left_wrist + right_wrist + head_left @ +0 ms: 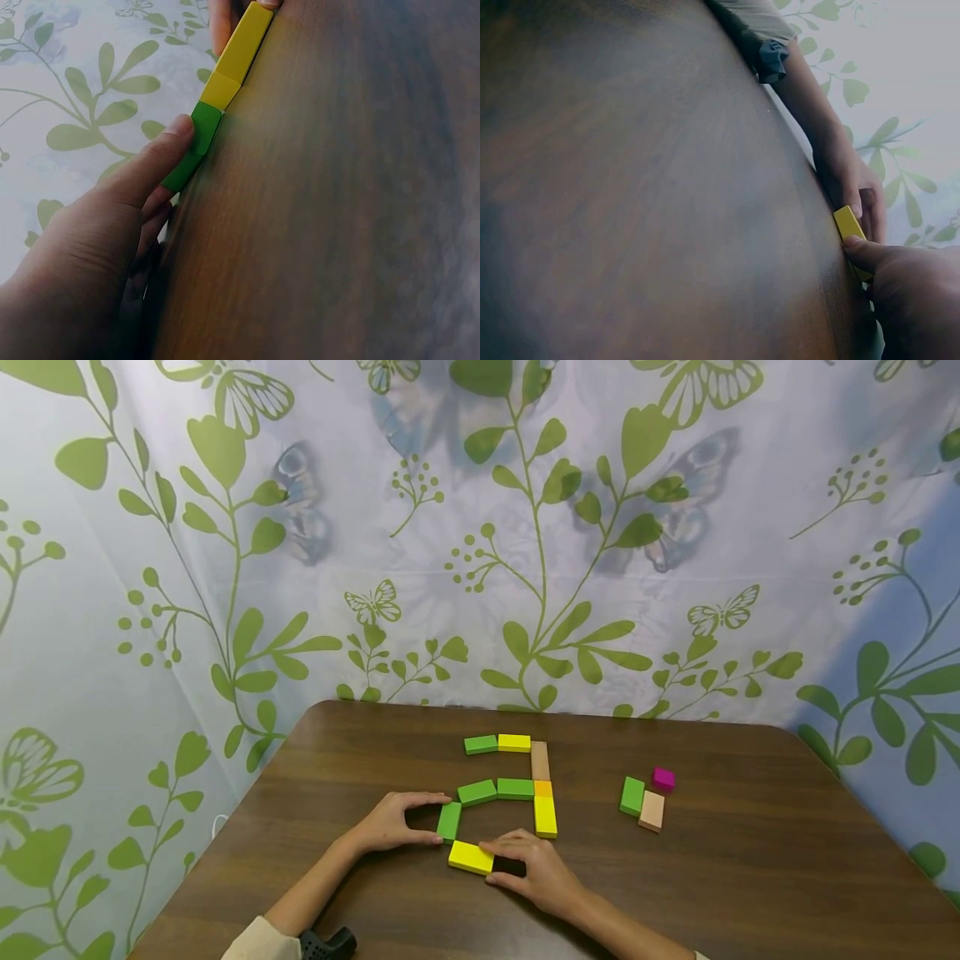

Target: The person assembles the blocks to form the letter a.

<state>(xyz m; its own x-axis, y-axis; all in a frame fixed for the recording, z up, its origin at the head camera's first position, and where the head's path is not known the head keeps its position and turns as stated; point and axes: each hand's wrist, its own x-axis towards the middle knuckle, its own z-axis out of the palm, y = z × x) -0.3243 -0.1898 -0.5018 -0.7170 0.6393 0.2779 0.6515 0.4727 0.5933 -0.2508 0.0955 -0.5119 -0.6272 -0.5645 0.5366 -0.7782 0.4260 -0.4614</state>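
Observation:
My left hand [386,822] holds a green block [449,822] by its ends, the index finger at the top and the thumb at the bottom. In the left wrist view the thumb lies against this green block [204,129]. A yellow block [471,857] sits just below it, its corner close to the green one. My right hand [542,874] pinches that yellow block at its right end, as the right wrist view also shows with the yellow block [847,223]. Both blocks belong to a bent line of blocks on the table.
The line goes on with green blocks [515,789], an orange and yellow column [546,817], a wooden block [540,761] and a yellow block [514,742] at the top. To the right lie a loose green block [632,796], a tan block [652,811] and a magenta cube [663,779].

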